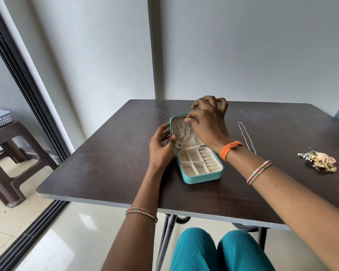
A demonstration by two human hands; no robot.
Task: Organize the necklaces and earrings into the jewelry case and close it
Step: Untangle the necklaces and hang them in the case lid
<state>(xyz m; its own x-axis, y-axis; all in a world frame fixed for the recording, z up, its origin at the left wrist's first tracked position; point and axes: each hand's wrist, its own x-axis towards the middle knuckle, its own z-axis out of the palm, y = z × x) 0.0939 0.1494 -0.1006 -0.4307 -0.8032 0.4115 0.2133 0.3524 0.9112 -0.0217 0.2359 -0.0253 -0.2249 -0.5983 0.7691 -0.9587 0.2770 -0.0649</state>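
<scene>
A teal jewelry case stands open on the dark table, its cream tray of compartments bare. Thin silver necklaces hang inside the raised lid, one with a small dark pendant. My left hand grips the lid's left edge, thumb on the lining beside the chains. My right hand reaches over the lid's top and pinches the upper end of a chain. Another silver necklace lies stretched on the table to the right. A heap of gold and silver earrings sits further right.
The dark wooden table has its front edge close to my knees. A brown plastic stool stands at the left beside a sliding door frame. A grey wall rises just behind the table.
</scene>
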